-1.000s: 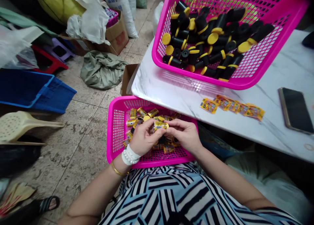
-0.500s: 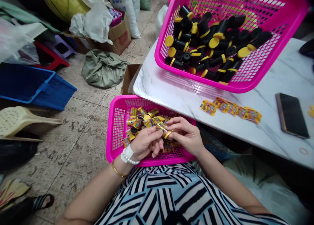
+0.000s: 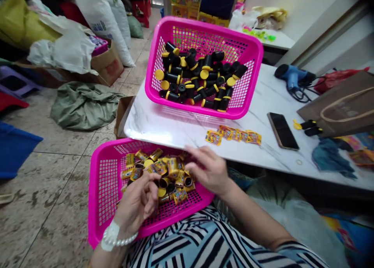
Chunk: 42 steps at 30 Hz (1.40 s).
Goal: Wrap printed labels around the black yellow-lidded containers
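Over the lower pink basket [image 3: 94, 190], my left hand [image 3: 136, 201] is loosely curled with no item visible in it. My right hand [image 3: 210, 170] hovers at the basket's right side, fingers apart and slightly blurred, nothing between them. Small canisters in printed yellow sleeves [image 3: 180, 196] fill the basket between both hands; some show black ends or yellow caps. Higher up, a second pink basket [image 3: 201, 114] holds many bare black canisters with yellow caps [image 3: 175, 78]. Flat printed yellow sleeves [image 3: 213, 137] lie in an overlapping row on the marble-patterned table [image 3: 175, 129].
On the table's right side are a phone [image 3: 283, 130], a blue heat gun or hair dryer [image 3: 295, 77], a brown paper bag [image 3: 344, 100], and a dark blue cloth [image 3: 330, 157]. Sacks [image 3: 99, 18], a cardboard box [image 3: 108, 63] and a blue crate [image 3: 17, 149] stand on the floor at left.
The sleeved canister that both hands held has been let go over the lower basket. My hands have moved apart, and the view has turned right, toward the table.
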Tool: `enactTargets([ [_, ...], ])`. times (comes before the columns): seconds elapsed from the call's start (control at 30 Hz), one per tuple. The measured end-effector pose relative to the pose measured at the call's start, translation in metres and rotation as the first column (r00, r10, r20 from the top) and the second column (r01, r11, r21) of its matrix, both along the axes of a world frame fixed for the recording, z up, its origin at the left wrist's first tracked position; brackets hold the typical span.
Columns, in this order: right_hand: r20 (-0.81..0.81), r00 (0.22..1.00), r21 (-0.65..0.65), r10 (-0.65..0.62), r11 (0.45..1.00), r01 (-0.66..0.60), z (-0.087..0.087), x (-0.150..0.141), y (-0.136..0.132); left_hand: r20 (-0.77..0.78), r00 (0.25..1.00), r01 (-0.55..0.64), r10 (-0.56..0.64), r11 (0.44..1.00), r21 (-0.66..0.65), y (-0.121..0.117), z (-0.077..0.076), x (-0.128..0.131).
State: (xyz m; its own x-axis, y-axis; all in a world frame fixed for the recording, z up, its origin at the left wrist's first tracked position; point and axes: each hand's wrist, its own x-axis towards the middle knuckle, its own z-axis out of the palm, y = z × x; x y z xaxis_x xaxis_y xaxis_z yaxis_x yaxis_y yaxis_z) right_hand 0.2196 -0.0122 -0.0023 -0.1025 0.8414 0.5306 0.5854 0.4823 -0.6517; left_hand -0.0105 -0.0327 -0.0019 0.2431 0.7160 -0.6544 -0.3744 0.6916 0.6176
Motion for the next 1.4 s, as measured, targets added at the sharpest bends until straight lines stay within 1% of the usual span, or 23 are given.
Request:
enactTargets([
  [0.03, 0.101, 0.984, 0.033, -0.146, 0.989, 0.144, 0.002, 0.016, 0.004, -0.001, 1.000, 0.009, -0.009, 1.000, -0.012, -0.001, 0.000, -0.002],
  [0.07, 0.186, 0.941, 0.063, -0.283, 0.959, 0.276, 0.002, 0.032, 0.009, 0.001, 1.000, 0.031, -0.031, 0.999, -0.023, -0.003, -0.001, -0.004],
  [0.1, 0.262, 0.889, 0.080, -0.374, 0.927, 0.367, 0.001, 0.047, 0.013, 0.002, 0.998, 0.058, -0.058, 0.998, -0.030, -0.004, -0.003, -0.004],
  [0.17, 0.371, 0.828, 0.060, -0.421, 0.901, 0.431, -0.005, 0.069, 0.020, -0.003, 0.994, 0.110, -0.110, 0.994, -0.025, -0.007, -0.007, -0.001],
  [0.23, 0.407, 0.829, 0.024, -0.383, 0.912, 0.409, -0.011, 0.078, 0.024, -0.001, 0.990, 0.144, -0.144, 0.990, -0.004, -0.007, -0.009, 0.007],
  [0.3, 0.386, 0.848, 0.033, -0.364, 0.923, 0.382, -0.016, 0.076, 0.024, 0.011, 0.989, 0.150, -0.150, 0.988, 0.025, -0.004, -0.007, 0.016],
  [0.5, 0.282, 0.856, 0.219, -0.434, 0.897, 0.383, -0.019, 0.059, 0.022, 0.023, 0.986, 0.162, -0.167, 0.976, 0.147, 0.016, 0.010, 0.045],
  [0.67, 0.245, 0.869, 0.292, -0.430, 0.887, 0.357, -0.016, 0.049, 0.019, 0.005, 0.988, 0.149, -0.154, 0.966, 0.209, 0.034, 0.017, 0.066],
  [0.77, 0.183, 0.910, 0.324, -0.372, 0.897, 0.301, -0.013, 0.032, 0.010, 0.002, 0.990, 0.137, -0.142, 0.959, 0.247, 0.042, 0.017, 0.076],
  [0.83, 0.203, 0.936, 0.314, -0.286, 0.925, 0.215, -0.012, 0.017, 0.002, 0.006, 0.991, 0.126, -0.134, 0.948, 0.294, 0.045, 0.014, 0.078],
  [0.9, 0.203, 0.960, 0.264, -0.193, 0.955, 0.136, -0.009, 0.005, -0.005, -0.011, 0.994, 0.106, -0.109, 0.931, 0.348, 0.046, 0.011, 0.075],
  [0.97, 0.116, 0.983, 0.166, -0.142, 0.979, 0.122, -0.004, -0.002, -0.010, -0.059, 0.992, 0.123, -0.109, 0.918, 0.376, 0.046, 0.008, 0.065],
  [1.0, 0.038, 0.991, 0.086, -0.130, 0.988, 0.126, -0.001, -0.004, -0.011, -0.098, 0.987, 0.159, -0.131, 0.912, 0.379, 0.045, 0.007, 0.058],
  [1.07, -0.162, 0.982, -0.163, -0.102, 0.984, 0.075, 0.004, -0.004, -0.011, -0.201, 0.960, 0.261, -0.195, 0.886, 0.384, 0.043, 0.006, 0.044],
  [1.1, -0.266, 0.961, -0.315, -0.072, 0.949, -0.016, 0.006, -0.005, -0.011, -0.260, 0.940, 0.315, -0.223, 0.861, 0.399, 0.041, 0.006, 0.039],
  [1.13, -0.367, 0.929, -0.453, -0.039, 0.880, -0.142, 0.006, -0.006, -0.010, -0.317, 0.918, 0.362, -0.239, 0.830, 0.423, 0.039, 0.006, 0.034],
  [1.17, -0.456, 0.890, -0.553, -0.019, 0.789, -0.267, 0.006, -0.009, -0.010, -0.368, 0.898, 0.401, -0.242, 0.797, 0.453, 0.038, 0.006, 0.031],
  [1.2, -0.521, 0.853, -0.613, -0.014, 0.703, -0.362, 0.005, -0.013, -0.011, -0.407, 0.882, 0.428, -0.237, 0.765, 0.481, 0.037, 0.007, 0.029],
  [1.23, -0.556, 0.831, -0.642, -0.022, 0.646, -0.413, 0.005, -0.017, -0.011, -0.435, 0.870, 0.448, -0.231, 0.739, 0.503, 0.036, 0.008, 0.028],
  [1.27, -0.564, 0.825, -0.654, -0.036, 0.630, -0.420, 0.004, -0.021, -0.011, -0.457, 0.861, 0.462, -0.223, 0.719, 0.519, 0.037, 0.010, 0.029],
  [1.3, -0.549, 0.834, -0.654, -0.053, 0.648, -0.390, 0.004, -0.024, -0.011, -0.473, 0.855, 0.469, -0.212, 0.705, 0.532, 0.039, 0.013, 0.031],
  [1.33, -0.515, 0.854, -0.643, -0.066, 0.689, -0.335, 0.005, -0.026, -0.009, -0.489, 0.850, 0.474, -0.197, 0.692, 0.545, 0.042, 0.016, 0.033],
  [1.4, -0.384, 0.921, -0.573, -0.067, 0.800, -0.180, 0.008, -0.025, 0.000, -0.526, 0.835, 0.489, -0.162, 0.656, 0.575, 0.054, 0.023, 0.039],
])
